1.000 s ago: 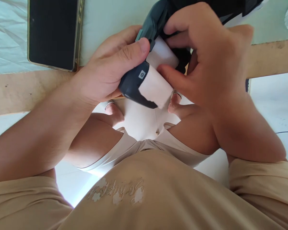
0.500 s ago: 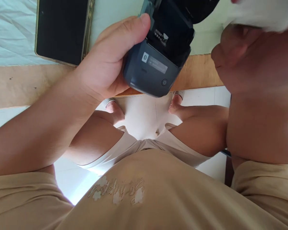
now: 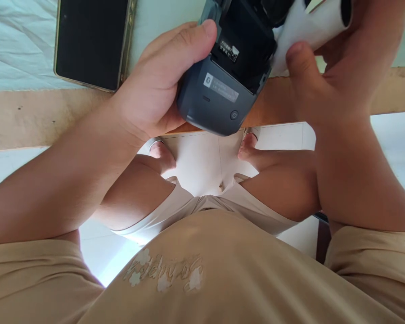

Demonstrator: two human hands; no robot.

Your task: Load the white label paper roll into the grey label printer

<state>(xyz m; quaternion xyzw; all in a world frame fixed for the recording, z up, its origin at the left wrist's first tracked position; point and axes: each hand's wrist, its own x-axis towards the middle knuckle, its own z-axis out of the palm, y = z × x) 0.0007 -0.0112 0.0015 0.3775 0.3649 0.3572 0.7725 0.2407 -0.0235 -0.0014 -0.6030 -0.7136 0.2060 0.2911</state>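
Note:
My left hand (image 3: 151,90) grips a dark grey handheld label printer (image 3: 219,96), thumb lying along its upper left side. The printer's lid is open, showing a black compartment with a small white sticker inside. Its front shows a small label strip and a round button. My right hand (image 3: 324,85) holds a white paper roll (image 3: 313,24) at the printer's upper right, thumb pressed on the loose paper end. The roll's dark core shows at its right end.
A black phone (image 3: 91,42) lies face up on a pale green cloth (image 3: 16,45) at the upper left. A wooden table edge (image 3: 37,119) runs across below it. My knees and feet stand over white floor tiles (image 3: 199,162) below.
The paper that covered the printer's front has come off. My right hand lifted away to the upper right with it, and now holds the roll beside the open compartment.

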